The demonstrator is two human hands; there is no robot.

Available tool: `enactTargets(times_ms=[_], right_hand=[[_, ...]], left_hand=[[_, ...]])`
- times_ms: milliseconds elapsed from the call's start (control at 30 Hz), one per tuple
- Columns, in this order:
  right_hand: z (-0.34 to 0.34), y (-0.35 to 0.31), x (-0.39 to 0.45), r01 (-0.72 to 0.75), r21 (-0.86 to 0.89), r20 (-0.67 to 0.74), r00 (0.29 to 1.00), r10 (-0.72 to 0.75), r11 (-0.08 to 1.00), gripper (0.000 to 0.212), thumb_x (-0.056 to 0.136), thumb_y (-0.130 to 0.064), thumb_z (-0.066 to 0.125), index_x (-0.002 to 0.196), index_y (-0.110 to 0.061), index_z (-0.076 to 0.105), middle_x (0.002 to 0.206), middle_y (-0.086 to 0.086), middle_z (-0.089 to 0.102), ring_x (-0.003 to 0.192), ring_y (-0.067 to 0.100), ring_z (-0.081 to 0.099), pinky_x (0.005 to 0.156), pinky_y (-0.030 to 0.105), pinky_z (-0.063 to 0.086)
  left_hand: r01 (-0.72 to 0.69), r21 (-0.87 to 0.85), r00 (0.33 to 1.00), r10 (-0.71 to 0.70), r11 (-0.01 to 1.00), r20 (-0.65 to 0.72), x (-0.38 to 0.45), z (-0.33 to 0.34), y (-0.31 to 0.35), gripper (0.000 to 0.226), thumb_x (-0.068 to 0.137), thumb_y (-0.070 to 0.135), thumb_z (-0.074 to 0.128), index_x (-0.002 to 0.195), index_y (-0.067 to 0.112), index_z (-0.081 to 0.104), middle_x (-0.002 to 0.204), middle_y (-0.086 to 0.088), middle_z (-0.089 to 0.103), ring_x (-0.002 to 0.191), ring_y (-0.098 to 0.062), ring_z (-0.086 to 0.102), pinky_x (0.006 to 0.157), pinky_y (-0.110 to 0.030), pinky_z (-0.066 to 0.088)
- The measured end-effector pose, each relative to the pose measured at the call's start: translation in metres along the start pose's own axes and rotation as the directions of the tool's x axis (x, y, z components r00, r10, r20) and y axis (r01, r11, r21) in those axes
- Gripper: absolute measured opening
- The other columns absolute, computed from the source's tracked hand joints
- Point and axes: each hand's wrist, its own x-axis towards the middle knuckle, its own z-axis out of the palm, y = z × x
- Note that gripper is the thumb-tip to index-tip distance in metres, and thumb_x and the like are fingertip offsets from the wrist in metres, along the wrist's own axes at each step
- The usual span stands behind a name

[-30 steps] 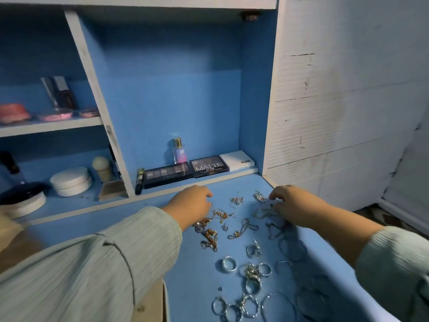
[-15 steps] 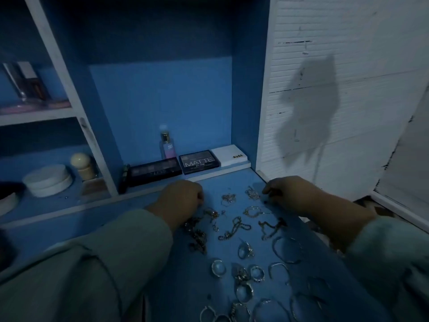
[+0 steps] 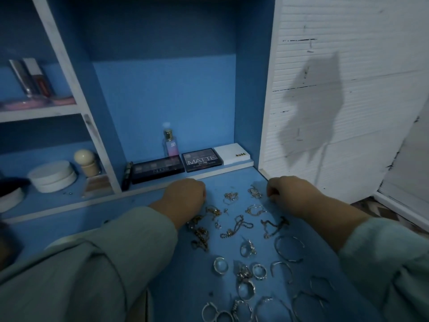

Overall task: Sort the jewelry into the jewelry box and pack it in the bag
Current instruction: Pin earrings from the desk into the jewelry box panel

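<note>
Loose jewelry is spread over the blue tabletop. It includes gold chains, a dark chain, silver rings and thin bangles. My left hand rests knuckles-up at the far left of the spread, just above the gold chains, its fingers curled under. My right hand lies at the far right with fingers curled too, beside a small chain piece. I see nothing held in either hand. No jewelry box or bag is in view.
At the back of the cubby lie a dark palette, a MATTE palette, a white box and a perfume bottle. A white jar sits on the left shelf. A white slatted wall rises on the right.
The scene has turned much darker than a second ago. Both hands stay in nearly the same spots beside the jewelry, and the view has shifted slightly.
</note>
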Motion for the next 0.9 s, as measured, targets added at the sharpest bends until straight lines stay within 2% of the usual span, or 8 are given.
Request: enactTargets(times_ms=[200, 333, 400, 533, 667, 733, 800, 900], right_hand=[[0.000, -0.003, -0.002, 0.005, -0.020, -0.017, 1.000, -0.005, 1.000, 0.013, 0.089, -0.008, 0.042, 0.089, -0.021, 0.042, 0.091, 0.001, 0.049, 0.082, 0.017, 0.044, 0.070, 0.024, 0.033], [-0.001, -0.005, -0.006, 0.005, -0.021, -0.016, 1.000, -0.005, 1.000, 0.013, 0.090, -0.007, 0.041, 0.091, -0.020, 0.038, 0.085, -0.002, 0.046, 0.078, 0.017, 0.043, 0.066, 0.025, 0.031], [-0.003, -0.007, -0.009, -0.001, 0.022, -0.002, 1.000, 0.001, 1.000, 0.011, 0.092, -0.008, 0.040, 0.093, -0.018, 0.035, 0.079, -0.004, 0.043, 0.077, 0.016, 0.043, 0.065, 0.025, 0.031], [-0.009, -0.017, -0.023, 0.007, 0.114, 0.001, 1.000, -0.007, 0.993, 0.007, 0.096, -0.010, 0.037, 0.093, -0.016, 0.034, 0.078, -0.003, 0.043, 0.071, 0.013, 0.042, 0.058, 0.024, 0.030], [-0.014, -0.036, -0.044, 0.023, 0.161, -0.004, 1.000, -0.023, 0.987, 0.003, 0.095, -0.012, 0.039, 0.093, -0.013, 0.038, 0.089, 0.003, 0.047, 0.080, 0.019, 0.045, 0.068, 0.029, 0.034], [-0.019, -0.046, -0.055, 0.044, 0.169, -0.015, 0.999, -0.042, 0.985, 0.007, 0.095, -0.012, 0.039, 0.088, -0.014, 0.038, 0.088, 0.003, 0.047, 0.080, 0.019, 0.044, 0.068, 0.029, 0.034], [-0.025, -0.057, -0.066, 0.075, 0.177, -0.029, 0.997, -0.071, 0.981, 0.016, 0.095, -0.013, 0.038, 0.080, -0.017, 0.037, 0.088, 0.003, 0.047, 0.080, 0.018, 0.043, 0.068, 0.028, 0.033], [-0.031, -0.074, -0.083, 0.127, 0.163, -0.020, 0.992, -0.126, 0.978, 0.013, 0.095, -0.013, 0.036, 0.082, -0.016, 0.038, 0.089, 0.003, 0.047, 0.082, 0.018, 0.042, 0.070, 0.028, 0.033]], left_hand=[[0.013, -0.031, 1.000, -0.013, 0.999, 0.024, -0.003, -0.004, 0.001, 0.021, 0.094, 0.019, 0.041, 0.102, 0.010, 0.058, 0.093, -0.004, 0.057, 0.079, -0.017, 0.049, 0.066, -0.026, 0.037], [0.053, -0.103, 0.994, -0.042, 0.993, 0.098, -0.007, -0.009, 0.004, 0.020, 0.091, 0.022, 0.045, 0.071, 0.017, 0.045, 0.070, 0.004, 0.043, 0.062, -0.011, 0.042, 0.051, -0.025, 0.030], [0.072, -0.129, 0.987, -0.052, 0.989, 0.155, -0.010, -0.013, 0.006, 0.021, 0.092, 0.024, 0.043, 0.071, 0.019, 0.042, 0.070, 0.005, 0.040, 0.062, -0.010, 0.040, 0.050, -0.025, 0.028], [0.110, -0.184, 0.980, -0.076, 0.977, 0.182, -0.024, -0.026, 0.009, 0.022, 0.095, 0.026, 0.038, 0.105, 0.010, 0.050, 0.081, 0.003, 0.043, 0.080, -0.016, 0.046, 0.059, -0.026, 0.032], [0.148, -0.168, 0.967, -0.108, 0.975, 0.230, -0.044, -0.038, 0.008, 0.017, 0.095, 0.024, 0.034, 0.102, 0.012, 0.045, 0.083, 0.001, 0.044, 0.078, -0.015, 0.045, 0.060, -0.026, 0.032], [0.166, -0.154, 0.959, -0.124, 0.974, 0.254, -0.055, -0.044, 0.009, 0.017, 0.095, 0.023, 0.032, 0.101, 0.011, 0.043, 0.097, -0.007, 0.051, 0.082, -0.019, 0.047, 0.066, -0.028, 0.034], [0.192, -0.188, 0.961, -0.145, 0.963, 0.237, -0.069, -0.050, 0.011, 0.031, 0.096, 0.025, 0.031, 0.114, 0.006, 0.049, 0.116, -0.016, 0.054, 0.097, -0.027, 0.051, 0.075, -0.029, 0.033], [0.209, -0.226, 0.958, -0.152, 0.952, 0.245, -0.093, -0.060, 0.012, 0.041, 0.098, 0.026, 0.029, 0.124, 0.001, 0.048, 0.128, -0.018, 0.051, 0.092, -0.020, 0.041, 0.078, -0.029, 0.029]])
